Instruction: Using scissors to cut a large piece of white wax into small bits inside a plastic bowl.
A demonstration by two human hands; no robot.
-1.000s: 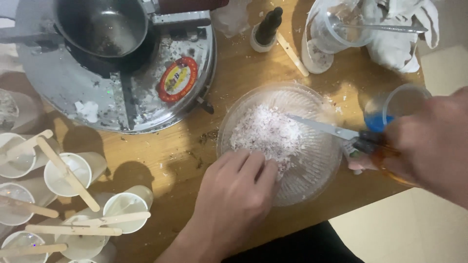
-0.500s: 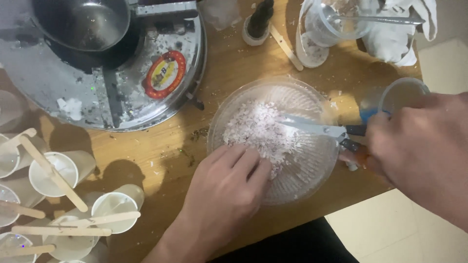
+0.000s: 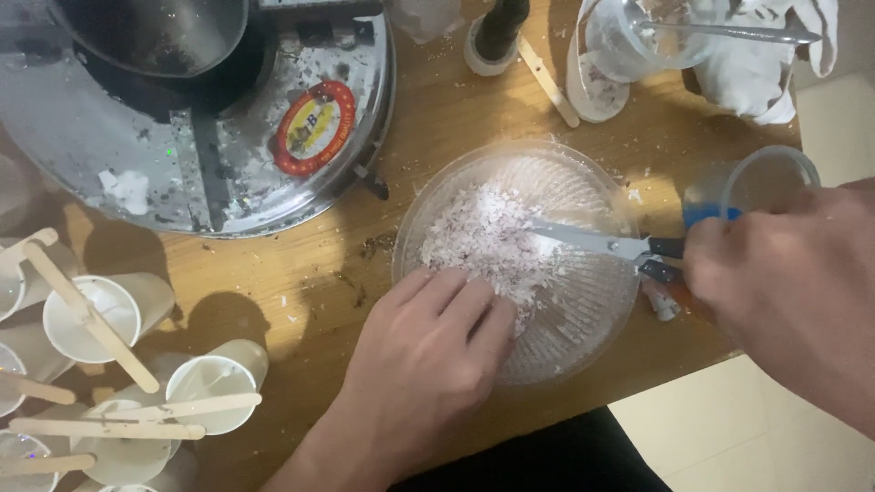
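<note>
Scissors (image 3: 602, 244), steel-bladed, sit clenched in our right hand (image 3: 784, 292) at three o'clock; our left hand (image 3: 424, 351) lies released against the ribbed clear plastic bowl (image 3: 583, 310) of pale shavings (image 3: 488, 239).

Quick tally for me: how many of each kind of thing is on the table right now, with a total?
Glass bowl of white shavings: 1
Scissors, in the right hand: 1
Round metal pot: 1
Paper cups with wooden sticks, left edge: at least 5, some cut off
Clear plastic cup: 1
Loose wooden stick: 1
White cloth: 1
Total: at least 11
The left hand rests in the bowl.
</note>
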